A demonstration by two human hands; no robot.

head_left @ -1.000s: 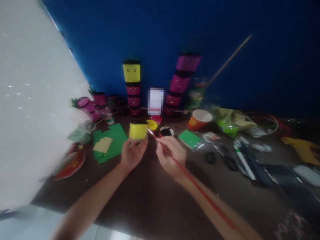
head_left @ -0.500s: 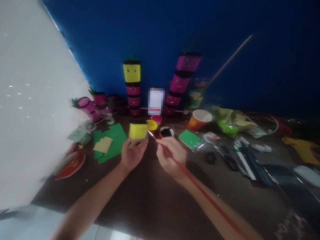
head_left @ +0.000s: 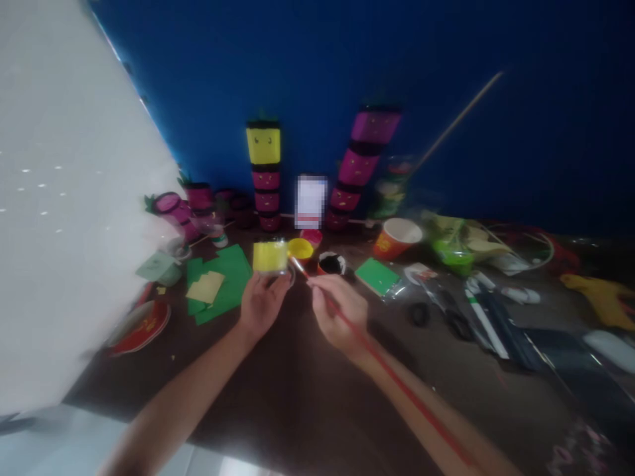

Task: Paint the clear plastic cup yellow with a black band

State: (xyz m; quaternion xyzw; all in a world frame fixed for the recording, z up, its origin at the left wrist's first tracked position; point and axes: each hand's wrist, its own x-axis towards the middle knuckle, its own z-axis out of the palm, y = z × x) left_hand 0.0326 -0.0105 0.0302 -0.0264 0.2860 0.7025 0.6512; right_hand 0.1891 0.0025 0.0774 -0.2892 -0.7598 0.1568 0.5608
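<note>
My left hand [head_left: 262, 304] is closed around the lower part of a small yellow-painted cup [head_left: 270, 256], which looks clear at its bottom rim. In my right hand [head_left: 341, 311] is a paintbrush [head_left: 387, 367] with a long red handle, gripped like a pen. Its tip points left, close to the cup's right side; blur hides whether the two touch. Just behind the tip stands an open pot of yellow paint [head_left: 300, 249]. A pot of black paint [head_left: 331, 264] sits by my right fingertips, and a pink pot [head_left: 311, 237] is farther back.
Stacked purple cups with faces [head_left: 347, 175] and a yellow-topped stack [head_left: 264, 145] stand against the blue wall. Green paper [head_left: 225, 284] lies left. To the right are a red paper cup [head_left: 397, 238], scissors [head_left: 456, 322], pens [head_left: 486, 324] and a yellow glue gun [head_left: 602, 297].
The yellow cup has turned in my left hand and shifted slightly left; the dark band along its top no longer shows. The brush tip has moved a little left with it.
</note>
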